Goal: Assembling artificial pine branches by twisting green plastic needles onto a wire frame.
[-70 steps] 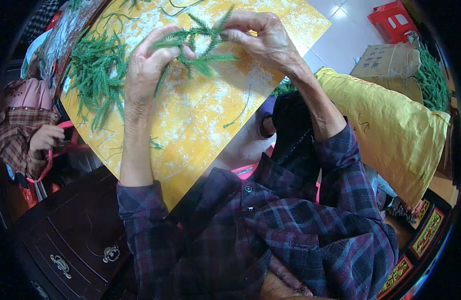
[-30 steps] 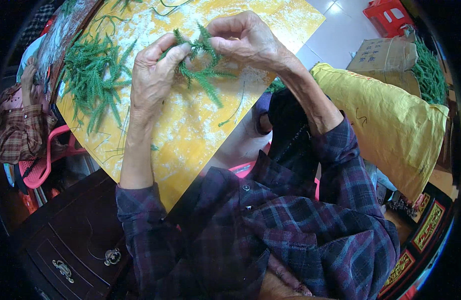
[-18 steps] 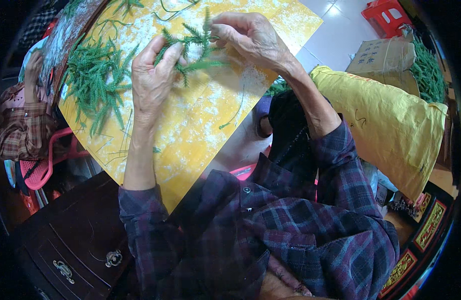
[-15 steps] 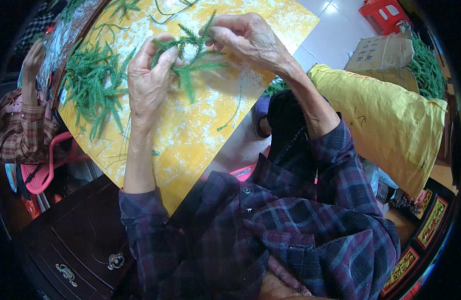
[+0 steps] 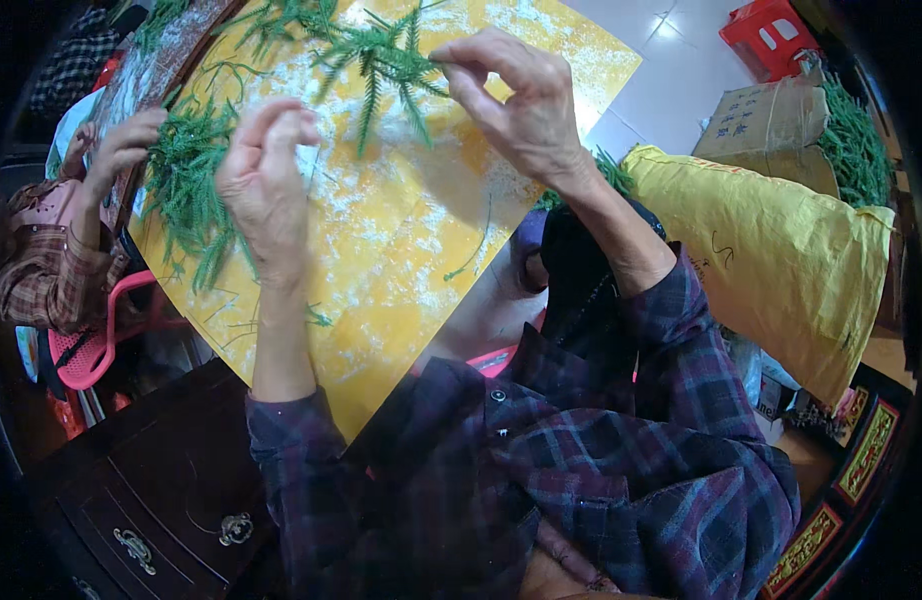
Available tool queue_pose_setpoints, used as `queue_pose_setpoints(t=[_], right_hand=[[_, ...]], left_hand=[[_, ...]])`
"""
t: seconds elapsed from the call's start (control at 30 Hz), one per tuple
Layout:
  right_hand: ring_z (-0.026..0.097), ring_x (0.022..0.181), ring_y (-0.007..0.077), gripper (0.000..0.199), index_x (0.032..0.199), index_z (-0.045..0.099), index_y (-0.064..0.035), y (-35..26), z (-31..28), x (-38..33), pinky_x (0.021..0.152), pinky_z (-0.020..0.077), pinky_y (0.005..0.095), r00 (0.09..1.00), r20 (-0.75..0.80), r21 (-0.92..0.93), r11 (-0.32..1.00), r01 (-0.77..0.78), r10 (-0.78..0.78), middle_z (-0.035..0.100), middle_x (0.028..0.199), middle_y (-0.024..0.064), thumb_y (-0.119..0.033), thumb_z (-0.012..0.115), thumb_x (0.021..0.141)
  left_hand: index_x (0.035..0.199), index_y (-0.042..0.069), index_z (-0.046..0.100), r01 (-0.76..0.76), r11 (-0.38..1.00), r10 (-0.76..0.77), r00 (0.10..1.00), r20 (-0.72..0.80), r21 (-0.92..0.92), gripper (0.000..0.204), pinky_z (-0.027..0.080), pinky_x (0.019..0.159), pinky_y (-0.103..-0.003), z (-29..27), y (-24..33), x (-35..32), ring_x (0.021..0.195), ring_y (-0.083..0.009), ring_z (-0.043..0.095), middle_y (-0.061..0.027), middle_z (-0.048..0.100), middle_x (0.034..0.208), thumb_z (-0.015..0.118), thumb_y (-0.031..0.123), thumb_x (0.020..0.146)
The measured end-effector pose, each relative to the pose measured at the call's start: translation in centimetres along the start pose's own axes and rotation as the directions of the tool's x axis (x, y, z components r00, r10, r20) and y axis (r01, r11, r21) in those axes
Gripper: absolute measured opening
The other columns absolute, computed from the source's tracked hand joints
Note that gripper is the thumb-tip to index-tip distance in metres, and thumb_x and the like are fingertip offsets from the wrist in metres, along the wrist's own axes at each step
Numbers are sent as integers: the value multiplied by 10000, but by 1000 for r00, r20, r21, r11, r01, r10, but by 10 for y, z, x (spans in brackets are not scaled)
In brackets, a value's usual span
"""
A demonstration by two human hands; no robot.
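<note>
My right hand [image 5: 526,105] pinches the stem end of a green artificial pine sprig [image 5: 379,62] between thumb and fingertips. The branching sprig hangs over the far part of the yellow tabletop [image 5: 381,320], its needled tips spreading to the left and down. My left hand [image 5: 266,190], slightly blurred, is apart from that sprig, with fingers loosely bent and nothing visible in them. Right beside it on the left lies a pile of green pine sprigs [image 5: 189,190], which it partly covers.
White flakes and loose thin stems [image 5: 481,240] are strewn over the table. Across the pile, another person's hand [image 5: 126,150] touches the sprigs. To my right are a yellow sack [image 5: 771,250], a cardboard box [image 5: 761,125] and a red plastic stool [image 5: 771,40]. Dark drawers [image 5: 161,490] stand lower left.
My left hand has let go of the sprig and moved left to the pile. The right hand keeps the sprig, now farther from me. The other person's hand has reached the pile.
</note>
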State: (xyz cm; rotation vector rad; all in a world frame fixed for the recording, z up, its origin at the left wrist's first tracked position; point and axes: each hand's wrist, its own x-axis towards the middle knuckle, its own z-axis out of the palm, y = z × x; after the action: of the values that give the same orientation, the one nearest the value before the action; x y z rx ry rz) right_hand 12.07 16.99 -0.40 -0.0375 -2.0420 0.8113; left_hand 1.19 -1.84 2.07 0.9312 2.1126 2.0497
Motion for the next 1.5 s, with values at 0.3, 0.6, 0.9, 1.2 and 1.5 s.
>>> queue_pose_setpoints(t=[0.3, 0.6, 0.9, 1.2, 1.5], right_hand=[[602, 686, 217, 276, 900, 633, -63, -14, 7, -2, 610, 446, 319, 930, -49, -208, 915, 346, -363, 623, 776, 67, 44, 665, 648], [614, 709, 204, 255, 954, 647, -50, -17, 8, -8, 621, 463, 305, 968, 143, -104, 969, 223, -207, 632, 794, 86, -32, 686, 703], [581, 602, 166, 206, 922, 657, -62, -15, 13, -12, 552, 472, 288, 968, 238, 124, 985, -116, 84, 599, 723, 73, -126, 692, 729], [576, 601, 212, 150, 859, 646, -88, -14, 11, -13, 535, 448, 331, 965, 261, 163, 983, -83, 38, 575, 695, 71, -113, 681, 715], [588, 645, 240, 172, 862, 638, -65, -12, 16, -14, 574, 465, 323, 973, 227, 23, 999, 42, -46, 591, 744, 77, -36, 676, 696]], left_hand=[[995, -10, 599, 493, 667, -336, 868, 365, -559, 237, 452, 769, -291, 15, -2, -5, 775, -163, 597, -67, 631, 777, 551, 205, 908], [860, 28, 594, 442, 673, -359, 896, 261, -593, 122, 476, 789, -299, 12, -18, -3, 783, -142, 591, -54, 625, 780, 608, 148, 876], [847, 1, 622, 277, 927, -226, 951, 213, -253, 204, 441, 759, -227, 15, -17, -13, 783, -92, 569, -50, 633, 792, 642, 203, 856], [911, -6, 639, 352, 862, -319, 936, 151, -365, 196, 444, 711, -208, 29, -12, -13, 770, -62, 557, -4, 626, 800, 678, 163, 818], [974, -24, 638, 339, 864, -284, 939, 194, -373, 207, 454, 689, -196, 23, -20, -16, 751, -47, 570, -23, 651, 835, 669, 104, 814]])
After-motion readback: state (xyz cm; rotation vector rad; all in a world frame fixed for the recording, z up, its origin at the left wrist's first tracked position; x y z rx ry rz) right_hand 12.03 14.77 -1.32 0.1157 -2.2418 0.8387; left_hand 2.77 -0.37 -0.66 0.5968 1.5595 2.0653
